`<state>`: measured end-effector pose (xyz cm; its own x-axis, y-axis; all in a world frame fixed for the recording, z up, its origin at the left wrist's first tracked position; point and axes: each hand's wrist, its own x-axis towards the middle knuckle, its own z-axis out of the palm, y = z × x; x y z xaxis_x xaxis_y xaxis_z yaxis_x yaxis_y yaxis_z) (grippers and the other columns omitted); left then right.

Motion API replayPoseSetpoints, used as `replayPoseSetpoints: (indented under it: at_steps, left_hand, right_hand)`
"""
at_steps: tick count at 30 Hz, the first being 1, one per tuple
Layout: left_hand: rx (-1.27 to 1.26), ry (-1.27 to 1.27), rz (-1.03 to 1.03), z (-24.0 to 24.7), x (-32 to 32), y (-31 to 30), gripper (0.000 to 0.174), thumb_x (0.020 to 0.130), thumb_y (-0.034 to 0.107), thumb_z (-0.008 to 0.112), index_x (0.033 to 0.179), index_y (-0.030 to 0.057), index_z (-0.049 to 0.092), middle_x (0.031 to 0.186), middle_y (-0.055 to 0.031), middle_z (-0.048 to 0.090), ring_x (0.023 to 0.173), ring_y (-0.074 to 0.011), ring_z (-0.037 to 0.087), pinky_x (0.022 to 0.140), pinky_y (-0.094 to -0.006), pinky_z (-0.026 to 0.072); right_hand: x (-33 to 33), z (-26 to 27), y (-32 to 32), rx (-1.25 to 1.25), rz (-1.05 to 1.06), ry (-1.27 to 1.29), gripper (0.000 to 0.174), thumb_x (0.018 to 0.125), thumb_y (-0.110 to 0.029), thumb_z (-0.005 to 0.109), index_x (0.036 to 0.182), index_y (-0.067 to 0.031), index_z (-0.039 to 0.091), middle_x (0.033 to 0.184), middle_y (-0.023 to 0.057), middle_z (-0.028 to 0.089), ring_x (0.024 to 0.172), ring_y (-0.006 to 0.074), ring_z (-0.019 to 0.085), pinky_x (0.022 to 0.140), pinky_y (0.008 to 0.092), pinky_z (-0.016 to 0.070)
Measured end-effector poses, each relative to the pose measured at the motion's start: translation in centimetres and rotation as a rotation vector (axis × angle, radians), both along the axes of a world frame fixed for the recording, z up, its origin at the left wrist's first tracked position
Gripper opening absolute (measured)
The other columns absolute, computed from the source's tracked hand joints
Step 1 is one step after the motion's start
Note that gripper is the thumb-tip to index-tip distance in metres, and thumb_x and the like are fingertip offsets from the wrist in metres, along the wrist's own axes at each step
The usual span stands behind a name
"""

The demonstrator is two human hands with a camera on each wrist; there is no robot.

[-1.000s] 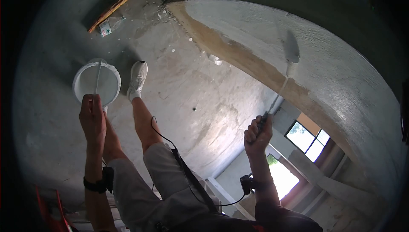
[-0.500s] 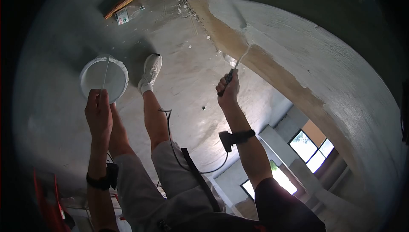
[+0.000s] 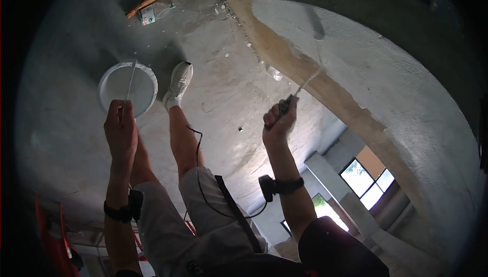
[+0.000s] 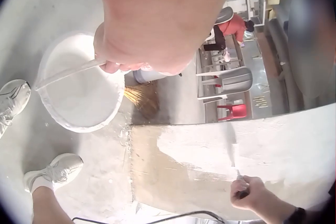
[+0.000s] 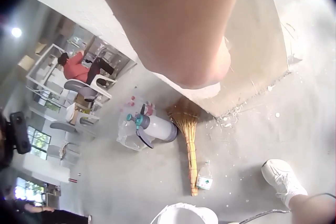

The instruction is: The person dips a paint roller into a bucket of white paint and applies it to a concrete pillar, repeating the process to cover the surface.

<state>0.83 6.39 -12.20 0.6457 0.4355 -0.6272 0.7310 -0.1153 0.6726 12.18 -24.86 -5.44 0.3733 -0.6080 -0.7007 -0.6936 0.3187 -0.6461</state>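
My left hand (image 3: 121,127) holds the pale, thin handle (image 3: 131,81) of a white bucket (image 3: 154,91); the handle crosses over the bucket's mouth, and whitish material shows inside. In the left wrist view this hand covers part of the bucket rim. My right hand (image 3: 279,122) grips the dark handle (image 3: 285,108) of a paint roller, whose metal rod (image 3: 308,80) reaches to the wall (image 3: 376,63). The roller's white head blends into the wall's wet-looking white coat. A bare brown strip (image 3: 351,101) runs along the wall's lower part. My forearm hides the roller in the right wrist view.
A straw broom (image 5: 191,155), a plastic bottle (image 5: 205,178) and a pump sprayer (image 5: 157,128) are on the floor near the wall's end. Farther off, a person (image 5: 79,66) in red sits among chairs. A black cable (image 3: 197,147) hangs by my leg.
My right hand has moved left with the roller, then slightly back right along the wall. The left hand and bucket have shifted a little right and up in the head view.
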Motion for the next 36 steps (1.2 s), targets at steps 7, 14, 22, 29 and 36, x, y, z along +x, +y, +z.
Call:
replayPoseSetpoints:
  at_steps: [7,14,22,29,36]
  left_hand:
    - [-0.018,0.054,0.021,0.1,0.7,-0.9,0.023,0.093,0.023,0.050,0.084,0.0023,0.051,0.057,-0.0026,0.046,0.054,-0.0083,0.041,0.052,-0.0266,0.0345]
    - [0.030,0.004,0.009,0.0,0.2,-0.5,0.023,0.093,0.023,0.050,0.084,0.0024,0.051,0.057,-0.0034,0.046,0.053,-0.0090,0.042,0.051,-0.0274,0.0344]
    - [0.031,0.030,-0.005,-1.0,-1.0,0.5,0.024,0.093,0.024,0.049,0.085,0.0014,0.051,0.060,-0.0066,0.051,0.057,-0.0130,0.049,0.055,-0.0291,0.0398]
    - [0.047,0.091,-0.002,-1.7,-1.0,1.0,0.024,0.093,0.024,0.050,0.087,0.0011,0.053,0.066,-0.0090,0.057,0.063,-0.0154,0.055,0.060,-0.0303,0.0430]
    - [0.034,0.127,0.085,-2.3,0.6,1.9,0.025,0.093,0.024,0.050,0.087,0.0000,0.054,0.065,-0.0064,0.055,0.063,-0.0122,0.050,0.062,-0.0284,0.0412]
  right_hand:
    - [-0.4,3.2,-1.1,0.094,0.066,-0.052,0.045,0.091,-0.056,0.041,0.074,-0.0140,0.045,0.049,-0.0035,0.030,0.034,0.0077,0.023,0.032,0.0222,0.0198]
    - [1.6,-7.0,0.2,0.226,0.123,0.079,0.046,0.092,-0.055,0.041,0.070,-0.0149,0.040,0.049,-0.0050,0.025,0.037,0.0079,0.023,0.035,0.0233,0.0207]
    - [4.8,-19.7,1.6,0.273,0.086,0.168,0.042,0.091,-0.049,0.044,0.067,-0.0150,0.035,0.050,-0.0021,0.030,0.039,0.0112,0.029,0.037,0.0255,0.0254]
    - [3.6,-17.7,1.1,0.227,0.118,0.121,0.043,0.090,-0.051,0.045,0.068,-0.0149,0.036,0.049,-0.0032,0.028,0.037,0.0102,0.025,0.036,0.0260,0.0228]
    - [1.4,-4.6,-1.9,0.169,0.187,0.133,0.044,0.093,-0.052,0.042,0.073,-0.0133,0.043,0.048,-0.0043,0.027,0.036,0.0078,0.022,0.035,0.0232,0.0203]
